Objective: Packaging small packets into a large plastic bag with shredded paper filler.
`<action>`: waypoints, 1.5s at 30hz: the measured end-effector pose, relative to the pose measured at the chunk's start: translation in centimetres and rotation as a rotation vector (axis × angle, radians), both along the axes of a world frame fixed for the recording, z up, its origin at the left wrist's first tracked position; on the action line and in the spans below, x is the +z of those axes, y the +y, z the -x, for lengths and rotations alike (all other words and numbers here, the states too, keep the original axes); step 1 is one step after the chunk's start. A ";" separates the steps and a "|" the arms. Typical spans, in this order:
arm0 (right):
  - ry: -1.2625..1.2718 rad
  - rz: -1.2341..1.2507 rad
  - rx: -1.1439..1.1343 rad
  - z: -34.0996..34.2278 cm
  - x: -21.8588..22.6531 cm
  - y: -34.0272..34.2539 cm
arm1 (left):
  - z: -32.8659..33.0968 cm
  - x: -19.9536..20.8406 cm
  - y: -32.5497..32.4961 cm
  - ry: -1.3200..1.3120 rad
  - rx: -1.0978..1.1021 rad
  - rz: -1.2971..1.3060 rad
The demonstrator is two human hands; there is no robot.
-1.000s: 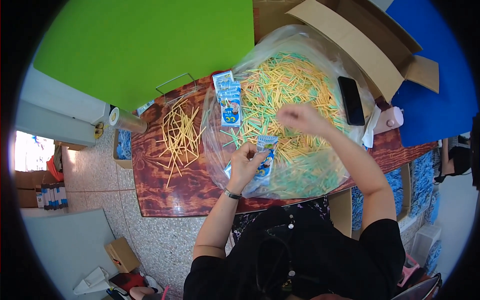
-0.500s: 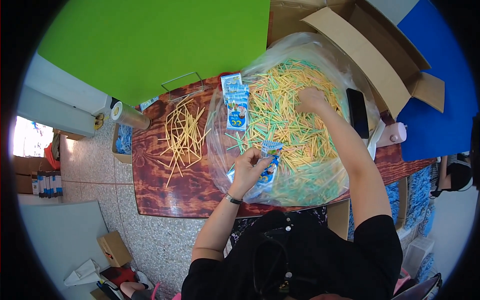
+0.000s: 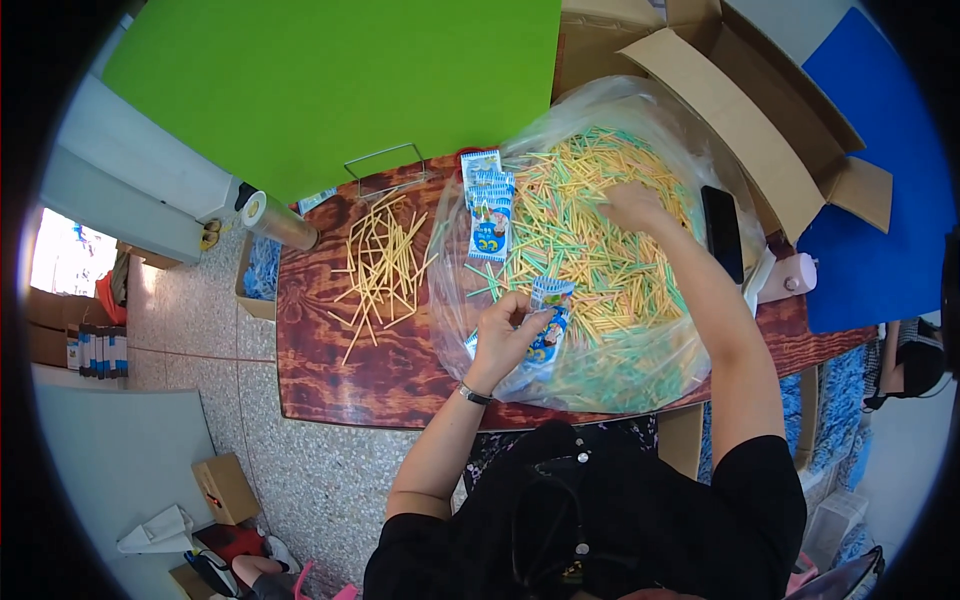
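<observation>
My left hand (image 3: 508, 338) is closed on a small blue and white packet (image 3: 550, 310), pinching it upright at the near edge of a big clear plastic bag (image 3: 640, 380). The bag lies opened out, with a heap of thin yellow, green and pink sticks (image 3: 570, 240) in it. Over the far right part of the heap, my right hand (image 3: 636, 208) has its fingers bent down together among the sticks; what is in them cannot be made out. Several similar packets (image 3: 490, 220) lie overlapping on the bag's left side.
Loose pale-yellow sticks (image 3: 385, 260) lie on the red-brown wooden table (image 3: 320, 380), with a wire stand (image 3: 385, 165) behind. A clear cylinder (image 3: 280, 222) stands at the left corner. To the right are a black phone (image 3: 722, 235), a pink bottle (image 3: 790, 278) and an open cardboard box (image 3: 730, 120).
My right hand has shifted slightly within the stick heap, its fingers now pointing more to the left. My left hand keeps the packet in place. The whole view has moved a little.
</observation>
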State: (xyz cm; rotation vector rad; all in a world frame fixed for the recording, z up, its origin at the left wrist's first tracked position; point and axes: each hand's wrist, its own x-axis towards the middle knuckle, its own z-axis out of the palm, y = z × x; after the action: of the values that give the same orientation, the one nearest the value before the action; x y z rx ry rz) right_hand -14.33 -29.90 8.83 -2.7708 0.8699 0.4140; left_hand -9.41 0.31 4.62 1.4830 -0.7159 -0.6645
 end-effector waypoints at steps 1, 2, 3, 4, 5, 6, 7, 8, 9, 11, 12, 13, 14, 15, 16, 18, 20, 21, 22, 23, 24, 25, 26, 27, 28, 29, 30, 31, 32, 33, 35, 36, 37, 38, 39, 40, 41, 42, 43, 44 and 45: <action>0.001 0.001 -0.001 0.4 -0.2 -0.3 | 0.0 0.3 0.0 0.005 -0.009 -0.005; -0.053 -0.019 0.061 0.9 -0.1 -0.8 | 0.0 0.5 -0.1 0.009 -0.021 -0.009; -0.108 -0.039 0.123 1.5 -0.1 -1.2 | 0.0 0.5 -0.3 0.009 -0.026 -0.007; -0.106 -0.037 0.118 2.2 -0.1 -1.6 | 0.1 0.5 -0.6 -0.040 -0.029 -0.006; -0.174 -0.306 0.052 2.7 0.6 -1.5 | 0.1 0.5 -0.7 -0.089 -0.025 -0.007; -0.240 -0.575 -0.016 3.1 1.1 -1.3 | 0.0 0.4 -0.8 -0.086 -0.023 -0.005; -0.236 -0.575 -0.015 3.4 1.5 -0.9 | -0.1 0.3 -0.9 -0.070 -0.019 -0.015; -0.174 -0.777 -0.099 3.8 1.9 -0.4 | -0.2 0.1 -1.0 -0.052 -0.020 -0.025; -0.110 -0.979 -0.186 4.2 2.1 0.1 | -0.2 -0.1 -1.0 -0.047 -0.022 -0.025; -0.116 -1.039 -0.155 5.1 2.1 0.4 | -0.2 -0.4 -1.1 0.083 -0.065 0.032; -0.126 -1.103 -0.126 5.6 2.0 0.8 | 0.0 0.7 -1.5 0.089 -0.067 0.028; -0.122 -1.107 -0.132 6.1 1.9 1.2 | 0.2 1.8 -2.1 0.167 -0.075 0.068; -0.100 -1.163 -0.108 6.4 2.3 1.8 | 0.2 2.7 -2.5 0.241 -0.078 0.110; -0.074 -1.219 -0.082 6.6 2.6 2.3 | -0.1 2.5 -2.9 0.355 -0.128 0.161; -0.067 -1.222 -0.078 6.7 2.9 2.9 | -0.2 2.4 -3.6 0.358 -0.121 0.159; -0.089 -1.432 -0.074 6.9 3.3 4.1 | -0.4 3.2 -5.4 0.461 -0.136 0.334; -0.122 -1.556 -0.199 7.2 2.9 5.3 | -0.8 1.7 -6.2 0.522 -0.229 0.378; -0.160 -1.676 -0.328 7.4 2.7 5.7 | -0.3 2.3 -6.5 0.633 -0.233 0.398; -0.163 -1.674 -0.331 7.6 2.6 6.0 | 0.0 2.7 -6.8 0.744 -0.236 0.417; -0.217 -1.720 -0.400 7.6 2.6 6.6 | -0.1 2.2 -6.9 0.770 -0.280 0.434; -0.270 -1.765 -0.469 7.6 2.6 7.0 | 0.1 1.7 -6.9 0.769 -0.278 0.435; -0.269 -1.765 -0.466 7.5 2.5 7.0 | 0.3 1.1 -6.8 0.785 -0.258 0.425; -0.258 -1.645 -0.444 7.4 2.2 6.9 | 0.5 1.0 -6.9 0.803 -0.241 0.413; -0.247 -1.525 -0.423 7.2 2.1 6.8 | 0.7 0.9 -6.9 0.803 -0.241 0.413; -0.248 -1.525 -0.422 7.2 2.0 6.6 | 0.9 0.8 -6.9 0.791 -0.228 0.403; -0.233 -1.461 -0.351 7.2 1.9 6.5 | 1.0 0.9 -6.9 0.780 -0.214 0.393; -0.219 -1.397 -0.281 7.3 1.8 6.3 | 1.0 1.0 -6.8 0.780 -0.212 0.393; -0.217 -1.398 -0.280 7.5 1.6 6.1 | 0.9 1.1 -6.7 0.827 -0.197 0.411; -0.206 -1.439 -0.254 7.7 1.3 5.8 | 0.8 1.3 -6.7 0.874 -0.183 0.431; -0.195 -1.479 -0.229 7.8 1.0 5.7 | 0.9 1.5 -6.8 0.873 -0.182 0.433; -0.225 -1.456 -0.212 7.6 0.5 6.3 | 1.5 2.0 -7.4 0.872 -0.146 0.470; -0.257 -1.434 -0.196 7.4 0.5 6.8 | 1.9 2.2 -7.6 0.873 -0.143 0.470; -0.255 -1.435 -0.195 7.4 0.7 7.0 | 2.4 2.5 -7.9 0.888 -0.105 0.509; -0.231 -1.310 -0.119 7.0 2.0 7.7 | 2.8 2.9 -8.0 0.902 -0.063 0.548; -0.210 -1.181 -0.049 6.9 2.8 8.1 | 3.5 3.4 -8.4 0.923 0.009 0.556; -0.209 -1.180 -0.052 6.7 2.9 8.0 | 3.8 3.7 -8.6 0.926 0.008 0.556; -0.130 -1.041 0.027 6.4 3.0 7.7 | 4.0 3.8 -8.8 0.913 0.017 0.564; -0.052 -0.900 0.103 6.2 3.2 7.3 | 4.2 3.9 -8.9 0.900 0.027 0.571; -0.051 -0.899 0.099 6.1 3.6 6.8 | 4.2 3.9 -8.7 0.904 0.025 0.571; 0.007 -0.661 0.218 6.1 4.2 6.0 | 3.7 3.6 -8.0 0.844 -0.001 0.538; 0.066 -0.423 0.330 6.3 4.7 5.5 | 3.3 3.3 -7.2 0.787 -0.027 0.503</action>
State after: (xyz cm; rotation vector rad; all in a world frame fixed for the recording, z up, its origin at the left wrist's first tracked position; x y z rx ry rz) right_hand -20.62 -24.44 13.57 -2.5061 0.2849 0.6604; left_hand -12.70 -6.91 7.88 0.6590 -0.2512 -0.9265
